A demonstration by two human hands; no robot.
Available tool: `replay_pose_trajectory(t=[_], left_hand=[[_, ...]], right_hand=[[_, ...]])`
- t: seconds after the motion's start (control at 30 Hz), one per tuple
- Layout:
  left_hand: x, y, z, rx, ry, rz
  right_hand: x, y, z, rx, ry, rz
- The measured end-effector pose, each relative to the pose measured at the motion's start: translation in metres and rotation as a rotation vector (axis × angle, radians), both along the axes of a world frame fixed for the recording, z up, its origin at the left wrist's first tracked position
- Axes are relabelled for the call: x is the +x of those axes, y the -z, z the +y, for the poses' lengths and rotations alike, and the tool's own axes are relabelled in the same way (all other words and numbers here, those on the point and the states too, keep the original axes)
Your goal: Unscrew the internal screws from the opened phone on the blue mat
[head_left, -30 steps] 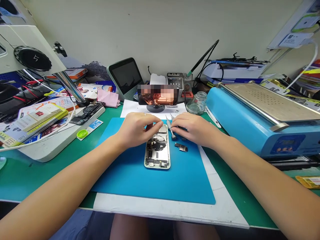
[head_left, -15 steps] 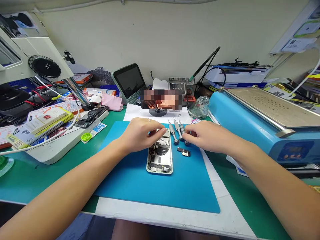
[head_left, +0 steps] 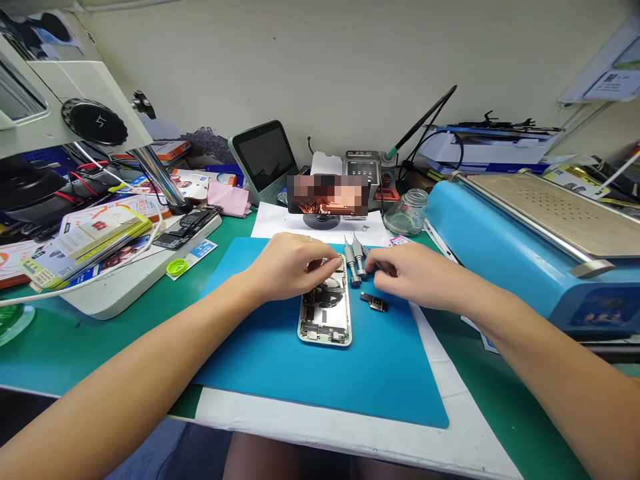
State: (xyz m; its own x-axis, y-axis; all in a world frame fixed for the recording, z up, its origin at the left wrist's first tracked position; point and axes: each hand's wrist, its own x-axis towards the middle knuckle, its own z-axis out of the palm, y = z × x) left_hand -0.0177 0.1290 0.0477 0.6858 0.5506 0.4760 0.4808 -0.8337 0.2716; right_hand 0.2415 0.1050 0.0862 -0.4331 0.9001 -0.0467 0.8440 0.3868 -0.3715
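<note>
An opened smartphone (head_left: 327,317) lies on the blue mat (head_left: 280,360), its inner parts bare. My left hand (head_left: 293,267) is over the phone's upper end, thumb and fingers pinched together; whatever they hold is hidden. To the right of the phone, two grey precision screwdrivers (head_left: 352,263) lie on the mat with their tips pointing away. My right hand (head_left: 405,270) is closed around a third screwdriver (head_left: 366,253), mostly covered by the fingers. Just below that hand sits a small phone module (head_left: 374,301), dark with a metallic part.
A blue machine with a metal plate (head_left: 520,247) stands at right, a glass jar (head_left: 407,212) near it. Behind the mat is a phone on a stand (head_left: 327,197). A microscope (head_left: 95,120), boxes (head_left: 103,233) and phone parts (head_left: 186,227) crowd the left.
My right hand's fingers have closed over the third screwdriver, which is now mostly hidden. My left hand stays pinched over the phone. The whole view has shifted slightly.
</note>
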Motion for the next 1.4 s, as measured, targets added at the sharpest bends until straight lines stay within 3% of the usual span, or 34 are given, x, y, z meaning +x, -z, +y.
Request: replay_pose_trajectory(t=[0.2, 0.33, 0.47, 0.7, 0.9, 1.03, 1.13, 1.4], left_hand=[[0.005, 0.0, -0.002, 0.021, -0.042, -0.043], [0.008, 0.003, -0.002, 0.052, -0.068, -0.077], [0.01, 0.002, -0.002, 0.086, -0.003, -0.073], [0.017, 0.0, -0.01, 0.126, 0.08, -0.159], [0.025, 0.004, -0.02, 0.094, 0.042, -0.339], [0.028, 0.003, -0.024, 0.064, 0.017, -0.396], [0.029, 0.002, -0.028, 0.035, 0.014, -0.411], [0.03, 0.009, -0.027, 0.002, -0.075, -0.354]], right_hand=[[-0.006, -0.011, -0.013, 0.312, 0.199, 0.291], [-0.013, -0.009, -0.024, 0.443, 0.014, 0.532], [-0.022, -0.001, -0.031, 0.567, -0.153, 0.569], [-0.031, 0.029, -0.031, 0.736, -0.038, 0.714], [-0.039, 0.038, -0.029, 0.724, -0.15, 0.716], [-0.046, 0.039, -0.033, 0.701, -0.146, 0.806], [-0.048, 0.043, -0.033, 0.673, -0.11, 0.922], [-0.049, 0.051, -0.028, 0.689, -0.185, 0.838]])
